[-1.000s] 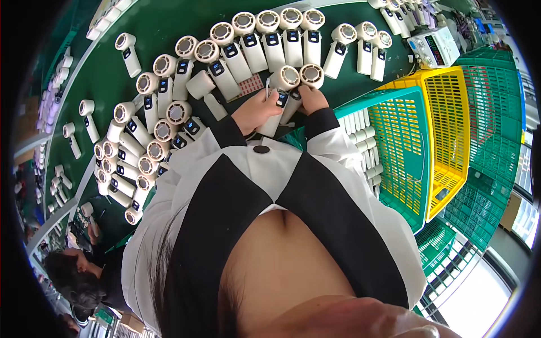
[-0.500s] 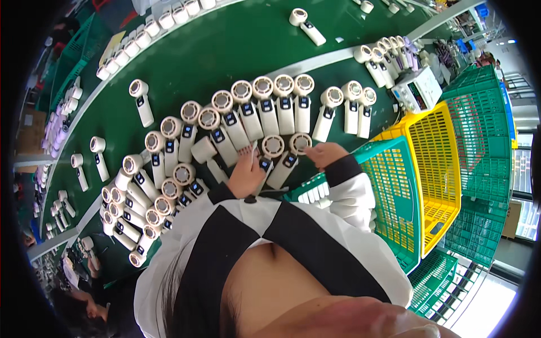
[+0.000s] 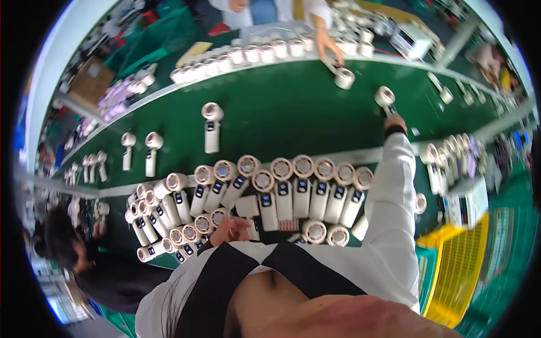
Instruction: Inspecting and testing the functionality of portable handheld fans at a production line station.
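Note:
My right arm stretches far across the green surface, and my right hand (image 3: 395, 121) is closed around the handle of a white handheld fan (image 3: 385, 97). Close to my body, my left hand (image 3: 230, 230) has curled fingers with a thin pale piece at them, too blurred to name. Beside it lies a fan with its round head turned sideways (image 3: 247, 206). Rows of white handheld fans (image 3: 303, 167) with small lit displays spread in an arc before me. Between them lies a small sheet with reddish dots (image 3: 288, 225).
Across the green belt (image 3: 270, 124), another person's hand (image 3: 329, 46) touches a fan (image 3: 344, 78). Single fans (image 3: 212, 128) lie along the belt. To the right stand a white instrument box (image 3: 466, 204) and a yellow crate (image 3: 455, 276). Another person (image 3: 84, 253) sits at left.
My right hand has gone from the near fans out to a fan on the far belt. My left hand stays near my body. The view has tilted up, bringing the person opposite into sight.

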